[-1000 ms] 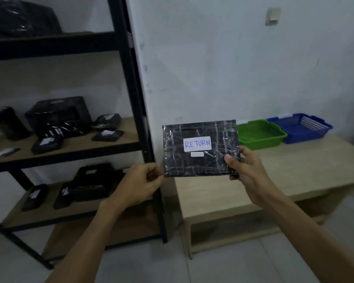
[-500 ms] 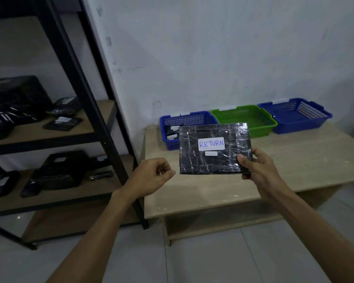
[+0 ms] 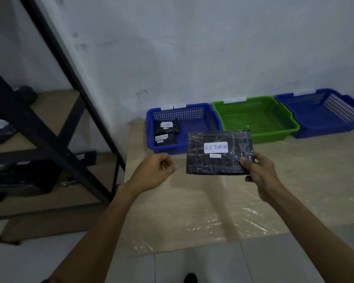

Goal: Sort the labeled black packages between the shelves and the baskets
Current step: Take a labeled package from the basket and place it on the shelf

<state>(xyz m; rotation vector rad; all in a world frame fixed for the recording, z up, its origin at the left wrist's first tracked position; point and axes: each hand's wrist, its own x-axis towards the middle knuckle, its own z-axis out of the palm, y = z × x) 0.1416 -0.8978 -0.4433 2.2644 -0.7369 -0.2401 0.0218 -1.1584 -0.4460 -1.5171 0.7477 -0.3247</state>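
Observation:
My right hand (image 3: 259, 170) grips the lower right corner of a flat black package (image 3: 219, 160) with a white label reading RETURN, held above the table in front of the baskets. My left hand (image 3: 155, 170) hovers just left of it, fingers curled shut, holding nothing. Against the wall stand a left blue basket (image 3: 194, 115), a green basket (image 3: 255, 117) and a right blue basket (image 3: 323, 113). Two small labeled black packages (image 3: 165, 131) lie in the left blue basket. The green and right blue baskets show nothing inside.
A light wooden table (image 3: 223, 201) carries the baskets. At the left stands a black metal rack (image 3: 55, 127) with wooden shelves holding more black packages (image 3: 25, 178). Grey tiled floor (image 3: 192, 266) lies below.
My left hand let go of the package, now held by my right hand alone. The view swung right toward the table, bringing all three baskets into sight.

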